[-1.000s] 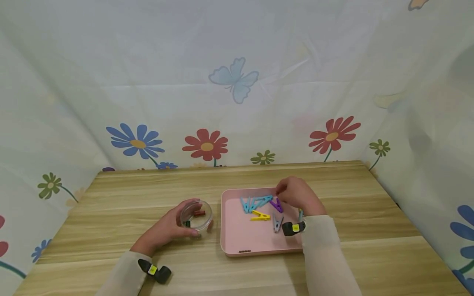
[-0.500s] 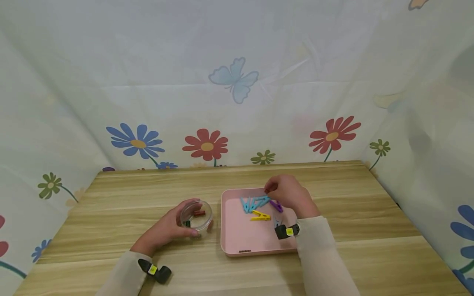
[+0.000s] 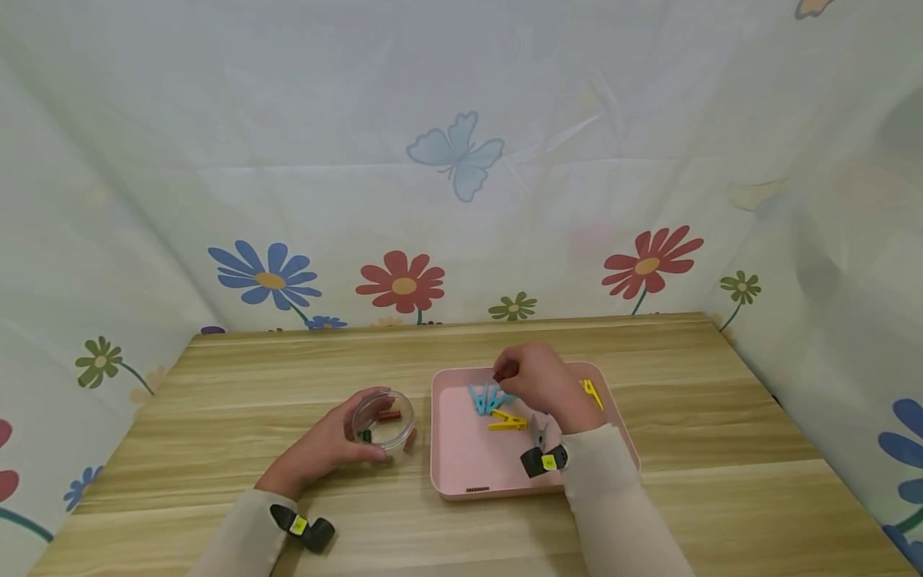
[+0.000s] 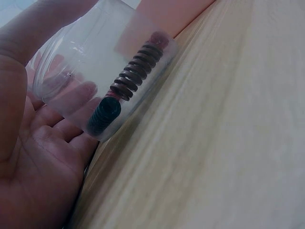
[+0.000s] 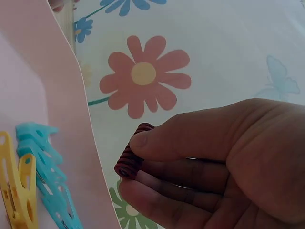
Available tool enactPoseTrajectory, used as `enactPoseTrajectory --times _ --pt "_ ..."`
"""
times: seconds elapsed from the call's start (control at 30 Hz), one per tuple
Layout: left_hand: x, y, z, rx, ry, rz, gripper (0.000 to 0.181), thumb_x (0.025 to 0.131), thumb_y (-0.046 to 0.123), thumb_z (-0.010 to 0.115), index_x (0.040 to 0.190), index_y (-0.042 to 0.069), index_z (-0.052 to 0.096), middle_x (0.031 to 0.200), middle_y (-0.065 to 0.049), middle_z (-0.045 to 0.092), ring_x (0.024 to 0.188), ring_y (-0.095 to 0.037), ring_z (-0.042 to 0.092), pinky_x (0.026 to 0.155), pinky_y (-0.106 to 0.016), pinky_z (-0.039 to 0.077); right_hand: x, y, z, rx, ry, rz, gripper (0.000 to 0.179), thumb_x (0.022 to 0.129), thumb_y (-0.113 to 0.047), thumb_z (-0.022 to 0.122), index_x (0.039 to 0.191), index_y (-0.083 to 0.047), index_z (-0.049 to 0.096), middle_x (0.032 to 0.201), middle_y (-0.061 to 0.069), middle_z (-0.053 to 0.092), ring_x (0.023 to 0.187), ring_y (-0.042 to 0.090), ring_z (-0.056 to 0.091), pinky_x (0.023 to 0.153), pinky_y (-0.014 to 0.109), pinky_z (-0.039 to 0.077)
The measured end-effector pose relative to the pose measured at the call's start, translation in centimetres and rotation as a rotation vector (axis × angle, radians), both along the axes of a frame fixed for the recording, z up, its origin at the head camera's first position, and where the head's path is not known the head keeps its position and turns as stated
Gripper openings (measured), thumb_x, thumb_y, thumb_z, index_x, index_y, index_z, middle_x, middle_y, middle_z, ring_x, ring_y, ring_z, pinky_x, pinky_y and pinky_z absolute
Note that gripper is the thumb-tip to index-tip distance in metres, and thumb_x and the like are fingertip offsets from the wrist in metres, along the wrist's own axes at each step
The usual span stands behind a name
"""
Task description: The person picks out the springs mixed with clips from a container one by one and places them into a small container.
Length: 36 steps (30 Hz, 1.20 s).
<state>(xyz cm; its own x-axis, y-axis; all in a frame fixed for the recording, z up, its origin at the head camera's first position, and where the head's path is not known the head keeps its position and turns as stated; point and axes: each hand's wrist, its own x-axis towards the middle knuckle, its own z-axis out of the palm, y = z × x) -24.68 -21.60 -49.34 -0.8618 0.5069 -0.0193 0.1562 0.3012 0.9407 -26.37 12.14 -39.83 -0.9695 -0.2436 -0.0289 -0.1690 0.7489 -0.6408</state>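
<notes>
My left hand (image 3: 324,442) grips a clear round jar (image 3: 401,435) on the wooden table, fingers and thumb around its sides. Inside it lie a red-brown coil spring (image 4: 138,69) and a dark green spring (image 4: 105,113). Over the back of the pink tray (image 3: 457,465), my right hand (image 3: 546,383) pinches a dark red coil spring (image 5: 129,156) between thumb and fingers. Below that hand are light blue clothespins (image 3: 485,401) and a yellow clothespin (image 3: 509,421). A grey clothespin (image 3: 539,435) is partly hidden by the wrist camera.
Another yellow clothespin (image 3: 593,393) lies at the tray's right side. A small dark spring (image 3: 477,490) rests near its front edge. Behind the wooden table (image 3: 303,361) hangs a white flowered curtain (image 3: 461,240), which also closes off both sides.
My right hand has moved left across the back of the tray with the red spring, uncovering the yellow clothespin at the right. The left hand and jar have stayed in place.
</notes>
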Motion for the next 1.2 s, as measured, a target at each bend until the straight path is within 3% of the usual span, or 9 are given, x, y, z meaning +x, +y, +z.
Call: enactPoseTrajectory --times 0.43,0.93,1.03,1.2 --pt "0.0 0.0 0.0 -0.011 0.000 0.012 0.079 0.080 0.026 0.079 0.145 0.032 0.034 0.152 -0.002 0.041 0.144 -0.028 0.034 0.115 -0.053 0.027 0.7 -1.9 -0.3 0.036 0.024 0.109 0.013 0.087 -0.011 0.067 0.099 -0.016 0.070 0.090 -0.007 0.067 0.081 0.011 0.059 0.076 0.029 0.053" --pt "0.0 0.1 0.1 -0.003 -0.001 0.004 0.081 0.081 0.025 0.079 0.147 0.027 0.033 0.152 -0.002 0.041 0.144 -0.027 0.034 0.115 -0.052 0.026 1.4 -4.3 -0.9 0.048 0.102 0.182 0.012 0.088 -0.013 0.067 0.099 -0.016 0.069 0.088 -0.007 0.066 0.079 0.010 0.058 0.071 0.025 0.051" --pt "0.0 0.0 0.1 -0.004 0.003 0.001 0.080 0.081 0.024 0.079 0.147 0.027 0.033 0.152 -0.002 0.041 0.144 -0.027 0.035 0.115 -0.046 0.029 1.5 -4.8 -1.0 0.033 0.102 0.196 0.011 0.089 -0.012 0.066 0.099 -0.015 0.069 0.087 -0.006 0.066 0.079 0.010 0.058 0.069 0.024 0.051" --pt "0.0 0.0 0.0 -0.004 0.007 -0.003 0.080 0.081 0.023 0.079 0.146 0.028 0.033 0.151 -0.003 0.042 0.143 -0.027 0.035 0.112 -0.027 0.035 1.8 -5.7 -1.4 0.036 0.096 0.210 0.010 0.090 -0.013 0.066 0.099 -0.017 0.068 0.085 -0.008 0.063 0.078 0.011 0.057 0.068 0.022 0.051"
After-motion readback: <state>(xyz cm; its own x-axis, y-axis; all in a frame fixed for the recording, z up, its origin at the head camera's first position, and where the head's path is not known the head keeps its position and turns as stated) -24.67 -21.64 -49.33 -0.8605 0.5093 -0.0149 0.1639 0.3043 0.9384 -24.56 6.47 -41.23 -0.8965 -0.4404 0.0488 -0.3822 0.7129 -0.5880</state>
